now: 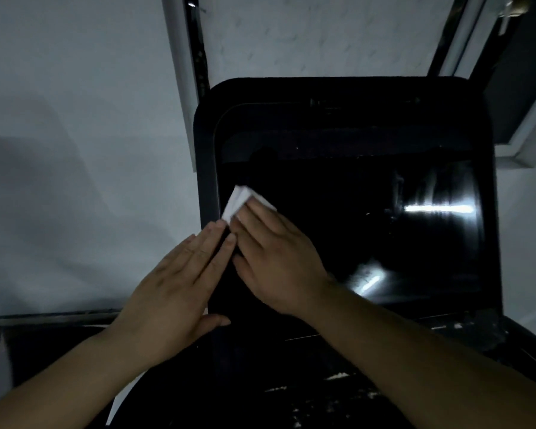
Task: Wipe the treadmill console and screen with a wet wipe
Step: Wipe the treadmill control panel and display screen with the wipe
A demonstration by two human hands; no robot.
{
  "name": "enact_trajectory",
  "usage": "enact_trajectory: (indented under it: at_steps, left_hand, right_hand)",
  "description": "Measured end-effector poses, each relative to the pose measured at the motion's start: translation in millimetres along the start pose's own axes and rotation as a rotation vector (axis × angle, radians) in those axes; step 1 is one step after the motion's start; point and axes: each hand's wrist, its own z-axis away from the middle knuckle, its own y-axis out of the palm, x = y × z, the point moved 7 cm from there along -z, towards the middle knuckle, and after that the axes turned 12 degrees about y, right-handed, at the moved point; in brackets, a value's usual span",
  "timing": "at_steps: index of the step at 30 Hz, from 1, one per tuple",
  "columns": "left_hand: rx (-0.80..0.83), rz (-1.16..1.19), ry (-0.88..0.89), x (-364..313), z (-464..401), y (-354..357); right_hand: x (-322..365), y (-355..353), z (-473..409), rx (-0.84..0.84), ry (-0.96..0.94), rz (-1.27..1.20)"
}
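Nearest the camera, two bare forearms are seen reaching forward over the dark lower part of the treadmill; the left hand [180,283] is laid flat against the left edge of the console [205,181], its fingers straight and held together, the thumb spread toward the lower bezel; nothing is gripped by it. Just beside it, fingertips nearly touching, the right hand [276,261] is pressed flat on the wet wipe [239,201], fingers straight and close together; the folded white wipe is pinned under those fingertips against the left part of the black screen [353,212], near its frame. Streaks of reflected light are shown on the right of the glass; beyond the console, a pale wall [75,88] and a window frame [532,134] are visible.
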Motion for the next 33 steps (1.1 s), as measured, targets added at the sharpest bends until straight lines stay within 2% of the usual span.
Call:
enact_trajectory:
  at_steps: [5,9,14,17,19,22,24,26,28,31,33]
  left_hand:
    - [0.017,-0.030,0.020,-2.0,-11.8,-5.7]
    - [0.044,-0.077,0.060,-10.1,-29.7,-5.3]
    - [0.075,-0.104,0.074,-23.6,-49.7,1.1]
    - [0.087,-0.102,0.068,-29.4,-57.6,4.1]
    - [0.096,-0.096,0.064,-32.1,-61.8,6.5]
    - [0.111,-0.091,0.061,-34.5,-66.6,9.9]
    - [0.119,-0.090,0.061,-34.9,-69.1,10.9]
    - [0.130,-0.092,0.064,-34.8,-70.1,11.9]
    - [0.141,-0.097,0.059,-33.4,-69.5,12.5]
    - [0.137,-0.102,0.051,-31.5,-69.7,11.0]
    - [0.129,-0.099,0.052,-31.7,-70.8,10.3]
  right_hand:
    - [-35.8,-14.2,-26.2,-0.039,0.086,0.049]
    - [-86.6,-27.1,0.1,-0.183,0.121,0.153]
    - [-180.0,-42.0,45.1,-0.236,0.466,0.091]
    - [-185.9,-42.3,56.9,-0.238,0.640,0.051]
    - [-152.0,-35.4,59.6,-0.236,0.572,0.047]
    - [-92.3,-16.5,74.9,-0.122,0.318,0.022]
    - [-89.0,-18.5,81.0,-0.103,0.227,0.020]
    - [-114.7,-25.6,80.2,-0.136,0.241,0.042]
    - [-159.1,-34.6,78.1,-0.191,0.359,0.091]
    - [-225.4,-49.3,77.1,-0.218,0.649,0.074]
    - [-238.9,-53.4,74.5,-0.221,0.771,0.029]
